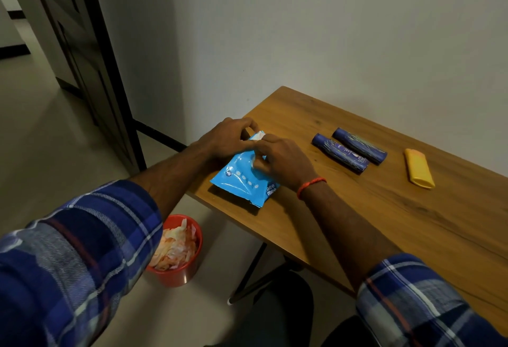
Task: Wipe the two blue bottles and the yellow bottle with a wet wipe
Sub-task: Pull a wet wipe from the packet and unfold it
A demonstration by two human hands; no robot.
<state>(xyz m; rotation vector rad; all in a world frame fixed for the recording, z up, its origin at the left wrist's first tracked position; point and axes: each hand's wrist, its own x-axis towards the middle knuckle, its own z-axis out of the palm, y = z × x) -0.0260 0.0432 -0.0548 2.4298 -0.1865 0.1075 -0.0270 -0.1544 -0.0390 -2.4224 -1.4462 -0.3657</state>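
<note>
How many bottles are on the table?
3. Two dark blue cylindrical bottles lie side by side right of the light blue wipes pack; one flat yellow plastic bottle lies further right. None seems hidden.

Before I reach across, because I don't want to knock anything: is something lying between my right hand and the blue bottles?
Nothing visible. Only bare table lies between the right hand, which is at the wipe pack, and the nearer blue bottle; the yellow bottle lies farther right.

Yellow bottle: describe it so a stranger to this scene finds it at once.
Find the wooden table against the wall. Right of the two blue bottles lying side by side, the yellow bottle lies alone. It is flat-sided and yellow, not round and blue.
</note>
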